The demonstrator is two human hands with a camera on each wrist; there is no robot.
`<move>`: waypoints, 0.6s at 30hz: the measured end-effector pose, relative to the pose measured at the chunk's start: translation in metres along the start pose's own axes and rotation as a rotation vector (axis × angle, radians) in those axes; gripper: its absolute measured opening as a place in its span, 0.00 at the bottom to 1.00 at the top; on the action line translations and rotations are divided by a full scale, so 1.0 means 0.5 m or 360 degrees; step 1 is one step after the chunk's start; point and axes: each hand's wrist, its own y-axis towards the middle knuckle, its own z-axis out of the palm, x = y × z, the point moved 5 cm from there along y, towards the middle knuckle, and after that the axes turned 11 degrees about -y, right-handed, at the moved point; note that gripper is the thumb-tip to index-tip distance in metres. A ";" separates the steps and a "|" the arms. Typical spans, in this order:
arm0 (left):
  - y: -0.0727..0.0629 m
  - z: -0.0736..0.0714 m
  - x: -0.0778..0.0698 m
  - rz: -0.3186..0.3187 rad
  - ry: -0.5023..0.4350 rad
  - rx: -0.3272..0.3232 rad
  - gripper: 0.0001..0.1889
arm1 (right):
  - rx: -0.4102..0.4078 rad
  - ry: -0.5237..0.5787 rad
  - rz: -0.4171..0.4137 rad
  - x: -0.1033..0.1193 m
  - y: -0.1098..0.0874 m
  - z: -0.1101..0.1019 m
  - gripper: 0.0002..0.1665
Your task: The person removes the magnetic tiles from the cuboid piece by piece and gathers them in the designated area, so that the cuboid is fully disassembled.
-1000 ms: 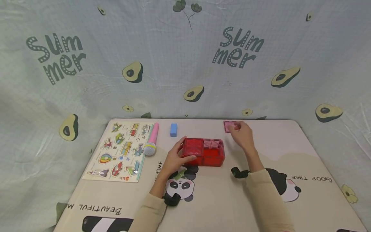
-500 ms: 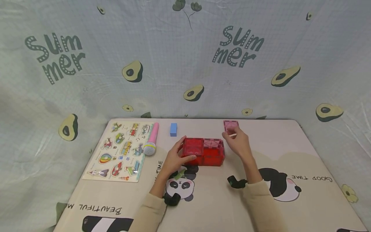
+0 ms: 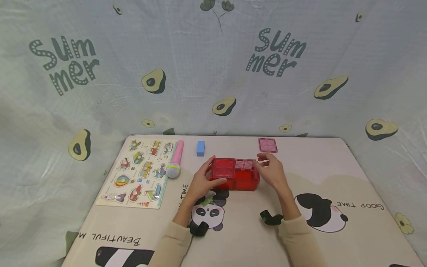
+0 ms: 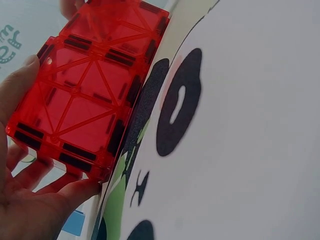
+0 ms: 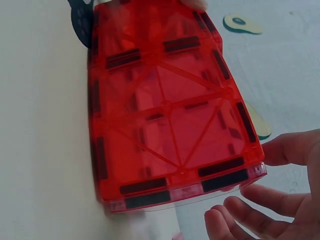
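Your left hand (image 3: 201,182) grips the red magnetic-tile box's (image 3: 235,174) left end on the worktop (image 3: 333,167); your right hand (image 3: 271,171), fingers relaxed, hovers at its right end; 1 pink tile (image 3: 267,145) lies beyond.

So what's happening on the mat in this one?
A person is working on a red box of magnetic tiles in the middle of the mat. The left hand grips its left end, while the right hand sits open at its right end. A loose pink tile lies flat behind, apart from both hands.
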 end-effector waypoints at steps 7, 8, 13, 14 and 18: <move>0.001 0.002 0.001 -0.0004 0.0003 0.0005 0.48 | 0.0037 -0.0037 -0.0056 -0.004 -0.005 0.013 0.25; 0.001 0.002 0.001 -0.0003 0.0002 0.0005 0.48 | 0.0051 -0.0046 -0.0055 -0.005 -0.005 0.013 0.25; 0.001 0.002 0.000 0.0002 -0.0006 0.0011 0.47 | 0.0136 -0.0080 -0.0021 -0.010 -0.004 0.014 0.24; 0.001 0.001 0.000 0.0003 -0.0005 0.0011 0.48 | 0.0153 -0.0081 -0.0019 -0.011 -0.004 0.014 0.25; -0.001 -0.002 -0.004 0.0009 0.0004 0.0007 0.48 | 0.0201 -0.0075 -0.0028 -0.012 -0.004 0.014 0.25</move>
